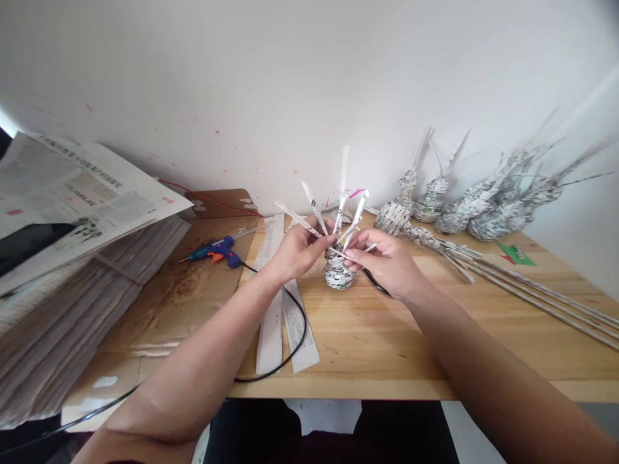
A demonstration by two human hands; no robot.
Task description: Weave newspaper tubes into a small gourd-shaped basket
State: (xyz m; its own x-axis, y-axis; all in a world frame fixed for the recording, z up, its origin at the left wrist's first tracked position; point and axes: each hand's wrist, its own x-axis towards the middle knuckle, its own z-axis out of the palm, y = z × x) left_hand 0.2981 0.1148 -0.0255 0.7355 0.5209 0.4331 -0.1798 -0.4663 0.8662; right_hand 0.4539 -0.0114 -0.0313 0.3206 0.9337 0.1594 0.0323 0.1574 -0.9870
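A small round vase woven from rolled newspaper [339, 274] stands upright on the wooden table in front of me. Several paper tubes [360, 212] fan upward out of its neck. My left hand [307, 247] is closed at the neck's left side, thumb and fingers pinching the paper strips there. On the right side, my right hand [380, 256] pinches a thin paper strip between thumb and fingers, close to the neck. Both hands partly hide the rim of the vase.
Left lie a blue glue gun [213, 250] with a black cord on cardboard, and a tall newspaper stack [97, 283]. Flat paper strips [271, 322] lie beside the vase. Several woven paper pieces [428, 200] stand along the wall. Long paper tubes [541, 290] lie at right.
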